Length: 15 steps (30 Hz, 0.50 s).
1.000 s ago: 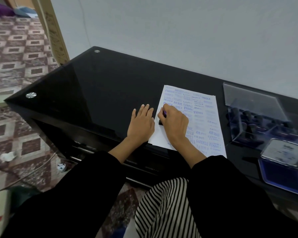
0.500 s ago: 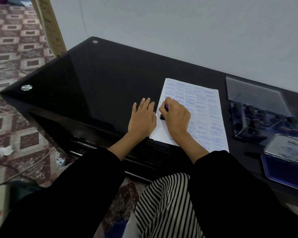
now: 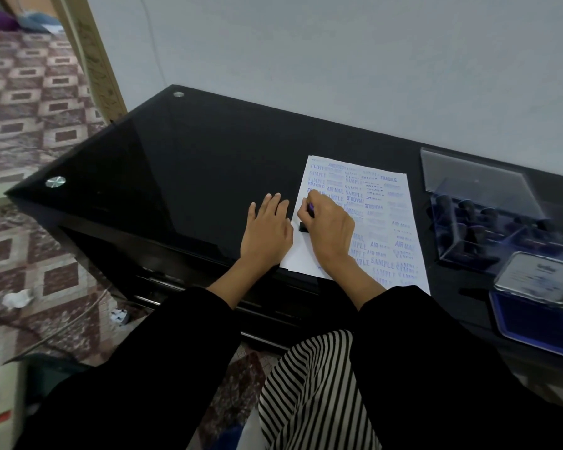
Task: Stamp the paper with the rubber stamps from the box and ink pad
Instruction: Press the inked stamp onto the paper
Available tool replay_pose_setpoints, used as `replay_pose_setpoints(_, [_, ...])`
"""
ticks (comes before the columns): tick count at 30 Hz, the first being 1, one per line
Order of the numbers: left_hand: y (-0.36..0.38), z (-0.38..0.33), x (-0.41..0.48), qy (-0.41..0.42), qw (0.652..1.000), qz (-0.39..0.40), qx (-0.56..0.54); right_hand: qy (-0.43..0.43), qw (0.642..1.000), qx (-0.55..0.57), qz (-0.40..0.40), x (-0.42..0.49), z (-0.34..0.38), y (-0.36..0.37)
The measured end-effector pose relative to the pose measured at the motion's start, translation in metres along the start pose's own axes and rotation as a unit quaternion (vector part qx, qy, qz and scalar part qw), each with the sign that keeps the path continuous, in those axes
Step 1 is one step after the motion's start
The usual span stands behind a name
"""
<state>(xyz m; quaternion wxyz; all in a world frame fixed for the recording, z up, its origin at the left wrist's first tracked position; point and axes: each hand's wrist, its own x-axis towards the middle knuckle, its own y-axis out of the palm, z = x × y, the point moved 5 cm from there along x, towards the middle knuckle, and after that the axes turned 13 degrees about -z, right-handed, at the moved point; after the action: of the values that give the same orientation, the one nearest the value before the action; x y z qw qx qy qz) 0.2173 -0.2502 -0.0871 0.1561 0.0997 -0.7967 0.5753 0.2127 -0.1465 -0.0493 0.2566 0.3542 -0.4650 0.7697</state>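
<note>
Curled down over a small black rubber stamp (image 3: 303, 227), my right hand (image 3: 330, 227) grips it from above with fingers and thumb closed round the handle. Only the black base shows at the left of my knuckles, and a bit of purple shows between my fingers. The base sits on the white sheet of paper (image 3: 384, 219), near its left edge, on a bare patch nearer to me than most of the prints on that side. Blue prints reading SAMPLE, FRAGILE, AIR MAIL and AMENDED cover the sheet beyond and to the right of this hand, and my wrist lies across the sheet's near part. Just left of it, my left hand (image 3: 267, 233) lies flat, palm down, fingers straight and close together, holding nothing. It rests on the black glass tabletop (image 3: 192, 177) with its thumb side at the paper's left edge. Well to the right of my right hand, past the far edge of the sheet, stands the clear plastic box (image 3: 449, 241) with its lid (image 3: 475, 177) tilted open, and dark-handled stamps (image 3: 465, 212) stand inside it. Right of the hand and nearer to me than the box lies the blue ink pad (image 3: 533, 323), open, its grey cover (image 3: 540, 277) raised at the far side.
</note>
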Motion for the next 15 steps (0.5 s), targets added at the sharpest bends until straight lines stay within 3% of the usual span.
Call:
replay_pose_setpoints(6, [-0.002, -0.001, -0.002, -0.004, 1.000, 0.010, -0.008, 0.013, 1.000, -0.012, 0.026, 0.000, 0.002, -0.003])
replay_pose_setpoints(11, [-0.002, -0.001, -0.001, -0.005, 1.000, 0.014, -0.006, 0.057, 0.993, -0.028, 0.102, 0.006, -0.011, -0.002])
replay_pose_setpoints(15, [-0.001, -0.002, 0.000, -0.001, 1.000, 0.014, 0.002, 0.159, 0.985, 0.064, 0.025, 0.013, -0.040, -0.020])
